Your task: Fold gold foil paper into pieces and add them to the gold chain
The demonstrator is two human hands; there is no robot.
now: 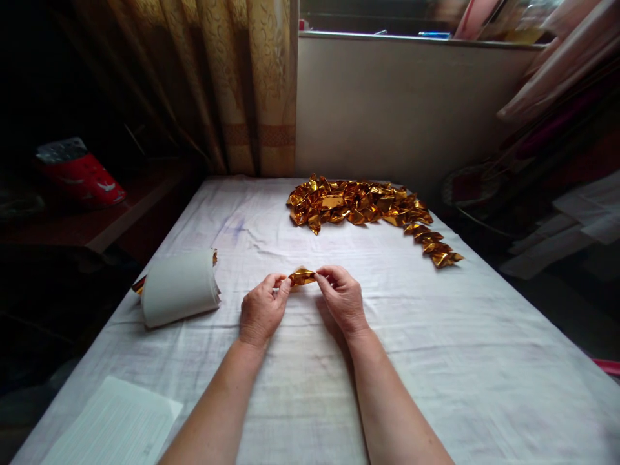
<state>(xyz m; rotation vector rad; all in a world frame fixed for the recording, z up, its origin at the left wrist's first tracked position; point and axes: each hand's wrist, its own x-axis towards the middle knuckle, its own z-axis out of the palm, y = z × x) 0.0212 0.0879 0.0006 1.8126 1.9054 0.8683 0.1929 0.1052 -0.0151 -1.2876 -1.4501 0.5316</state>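
In the middle of the white cloth (416,374), between the two hands, sits a small folded piece of gold foil (303,278), pointed toward its ends. The left hand (263,309) pinches its left end between thumb and fingers; the right hand (341,298) pinches the right end the same way, so both grips are narrow and closed on the foil. Whether the piece touches the cloth or hangs just over it, I cannot tell.

To handle it well, I would keep the pinch light and near the tips, since such thin, shiny stuff probably dents easily and holds every crease. Even pressure from both sides should keep the middle full and the shape straight; pulling hard could tear or flatten it.

The cloth is slightly wrinkled, with a faint bluish stain toward the far left. A heap of gold folded pieces (358,201) lies at the far edge, with a short row of them (431,245) trailing right and nearer. To the left rests a curved stack of pale-backed sheets (179,290), and near left a lined paper (116,426).

Beyond hang patterned gold curtains (227,77) beside a plain panel (387,97). A red container (87,181) stands in the dim left; clothes (571,84) crowd the right.
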